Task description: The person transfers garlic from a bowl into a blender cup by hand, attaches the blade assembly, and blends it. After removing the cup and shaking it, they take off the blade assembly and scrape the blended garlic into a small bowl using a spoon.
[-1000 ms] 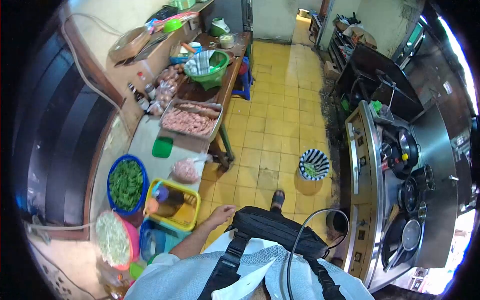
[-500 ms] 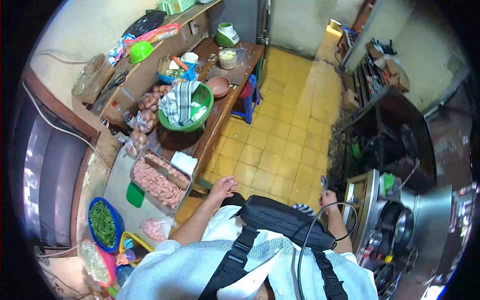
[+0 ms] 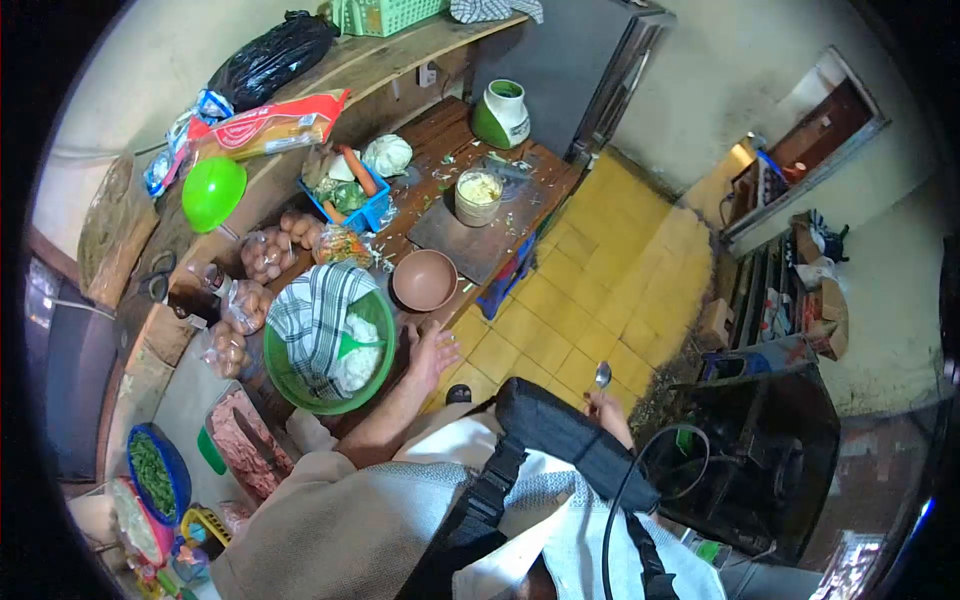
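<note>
Moved up to desk [image 3: 445,135]: left hand [image 3: 432,352] now open beside green basin [image 3: 322,407] & brown bowl [image 3: 424,280]; right hand [image 3: 608,410] clamped on spoon [image 3: 602,374].

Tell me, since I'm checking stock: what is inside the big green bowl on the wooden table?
A checked cloth drapes over most of the green bowl. White lumps and a green handle show beside it. Whatever lies under the cloth is covered.
</note>
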`<state>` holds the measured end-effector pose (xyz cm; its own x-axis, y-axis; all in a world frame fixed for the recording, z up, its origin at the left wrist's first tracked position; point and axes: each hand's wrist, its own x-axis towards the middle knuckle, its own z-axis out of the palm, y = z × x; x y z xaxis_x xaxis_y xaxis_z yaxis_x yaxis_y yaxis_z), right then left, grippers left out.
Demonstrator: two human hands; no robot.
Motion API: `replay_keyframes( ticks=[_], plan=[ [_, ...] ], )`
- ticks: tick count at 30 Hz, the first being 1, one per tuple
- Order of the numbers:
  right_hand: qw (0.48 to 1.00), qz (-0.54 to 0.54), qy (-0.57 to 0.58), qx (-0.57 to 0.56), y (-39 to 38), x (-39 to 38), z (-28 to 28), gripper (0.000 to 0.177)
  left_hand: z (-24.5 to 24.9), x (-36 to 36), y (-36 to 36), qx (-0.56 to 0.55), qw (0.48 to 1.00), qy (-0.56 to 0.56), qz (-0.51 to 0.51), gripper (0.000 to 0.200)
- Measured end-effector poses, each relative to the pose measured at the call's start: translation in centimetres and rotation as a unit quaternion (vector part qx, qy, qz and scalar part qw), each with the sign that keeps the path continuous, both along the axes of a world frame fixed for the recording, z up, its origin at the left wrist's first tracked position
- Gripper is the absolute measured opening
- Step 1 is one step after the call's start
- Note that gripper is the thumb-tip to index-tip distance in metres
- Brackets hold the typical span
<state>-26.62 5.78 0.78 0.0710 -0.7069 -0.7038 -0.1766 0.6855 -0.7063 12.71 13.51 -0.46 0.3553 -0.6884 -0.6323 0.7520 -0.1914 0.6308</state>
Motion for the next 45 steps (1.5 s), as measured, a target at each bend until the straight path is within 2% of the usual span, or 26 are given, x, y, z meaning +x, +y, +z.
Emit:
replay_keyframes(
  ticks=[2, 4, 6, 8, 10, 11, 12, 14, 15, 16, 17, 18, 20, 22, 24, 26, 30, 32, 33, 35, 36, 37, 38, 39, 41, 45],
  plan=[
    [0.997, 0.027, -0.063, -0.017, -6.2, 3.3, 2.0, 0.028, -0.1, 0.9, -1.8, 0.035, 0.999, -0.005, 0.035, 0.091],
    [0.991, 0.08, -0.099, -0.034, -12.7, 9.1, 5.2, 0.03, -1.3, 2.3, -3.3, 0.027, 1.0, -0.006, 0.009, 0.078],
    [0.975, 0.177, -0.104, -0.079, -19.6, 14.3, 5.1, 0.031, -0.8, 2.0, -5.2, 0.057, 0.99, -0.042, 0.12, 0.055],
    [0.953, 0.264, -0.084, -0.12, -25.9, 20.4, 5.2, 0.029, -4.9, 3.8, -6.4, 0.08, 0.989, -0.066, 0.102, 0.055],
    [0.925, 0.334, -0.047, -0.173, -30.8, 26.8, 5.9, 0.025, -6.7, 4.6, -6.6, 0.048, 0.985, -0.078, 0.149, 0.055],
    [0.907, 0.359, -0.036, -0.217, -33.2, 29.5, 4.7, 0.027, -7.1, 3.8, -6.9, 0.015, 0.98, -0.09, 0.175, 0.055],
    [0.876, 0.371, -0.034, -0.307, -36.5, 32.5, -0.2, 0.031, -5.5, 2.8, -8.2, 0.022, 0.975, -0.087, 0.202, 0.055],
    [0.817, 0.458, 0.05, -0.348, -39.2, 36.4, -0.5, 0.035, 0.4, 1.0, -10.2, 0.132, 0.951, -0.091, 0.263, 0.05],
    [0.807, 0.498, 0.026, -0.317, -40.1, 37.5, -1.3, 0.037, -2.7, 1.1, -9.7, 0.069, 0.959, -0.068, 0.267, 0.036],
    [0.793, 0.536, 0.002, -0.289, -40.5, 38.7, -0.9, 0.039, -1.2, 0.9, -11.3, 0.136, 0.952, -0.123, 0.244, 0.031],
    [0.74, 0.581, 0.1, -0.323, -40.8, 39.6, -0.4, 0.043, 0.3, 0.4, -12.8, 0.161, 0.947, -0.131, 0.245, 0.03],
    [0.742, 0.608, 0.081, -0.271, -41.3, 40.6, -2.9, 0.048, 2.4, -0.2, -14.6, 0.185, 0.942, -0.136, 0.246, 0.029],
    [0.721, 0.632, 0.065, -0.276, -41.9, 41.4, -5.0, 0.046, 4.1, -0.7, -17.7, 0.215, 0.928, -0.173, 0.252, 0.031],
    [0.714, 0.646, 0.07, -0.262, -42.2, 41.6, -3.3, 0.045, 1.4, -0.9, -18.5, 0.214, 0.92, -0.17, 0.283, 0.026],
    [0.712, 0.651, 0.075, -0.253, -42.6, 41.5, 0.7, 0.044, 0.9, -1.1, -20.3, 0.195, 0.922, -0.171, 0.288, 0.033],
    [0.769, 0.618, 0.023, -0.161, -42.7, 40.7, 4.7, 0.04, -0.1, -1.1, -20.7, 0.162, 0.935, -0.163, 0.269, 0.033],
    [0.767, 0.583, -0.071, -0.258, -43.9, 40.7, 7.2, 0.029, 1.9, -1.7, -21.6, 0.242, 0.944, -0.114, 0.192, 0.043],
    [0.751, 0.588, -0.115, -0.277, -43.0, 40.2, 9.8, 0.026, -0.1, -2.2, -20.8, 0.203, 0.864, -0.398, 0.233, 0.062],
    [0.738, 0.585, -0.159, -0.297, -42.5, 39.9, 11.2, 0.023, 3.5, -2.6, -20.6, 0.281, 0.871, -0.35, 0.199, 0.08],
    [0.73, 0.612, -0.179, -0.247, -40.6, 39.2, 14.6, 0.025, 8.3, -3.1, -21.0, 0.174, 0.89, -0.342, 0.248, 0.086],
    [0.721, 0.635, -0.197, -0.195, -39.4, 38.5, 15.1, 0.026, 11.8, -3.7, -21.7, 0.094, 0.915, -0.282, 0.273, 0.096],
    [0.721, 0.638, -0.191, -0.19, -37.9, 38.2, 14.0, 0.026, 12.4, -3.8, -22.2, 0.042, 0.911, -0.294, 0.286, 0.1],
    [0.697, 0.629, -0.249, -0.239, -36.4, 38.4, 12.5, 0.026, 12.8, -3.6, -22.3, -0.01, 0.902, -0.31, 0.299, 0.105],
    [0.666, 0.613, -0.312, -0.29, -35.0, 38.8, 11.7, 0.027, 12.8, -3.8, -22.0, -0.012, 0.899, -0.315, 0.303, 0.105],
    [0.657, 0.617, -0.316, -0.295, -33.0, 38.6, 11.6, 0.027, 12.7, -3.3, -21.2, -0.032, 0.849, -0.364, 0.381, 0.114],
    [0.624, 0.653, -0.229, -0.363, -30.2, 37.1, 12.2, 0.028, 11.9, -3.2, -19.2, 0.11, 0.833, -0.39, 0.377, 0.115]
  ],
)
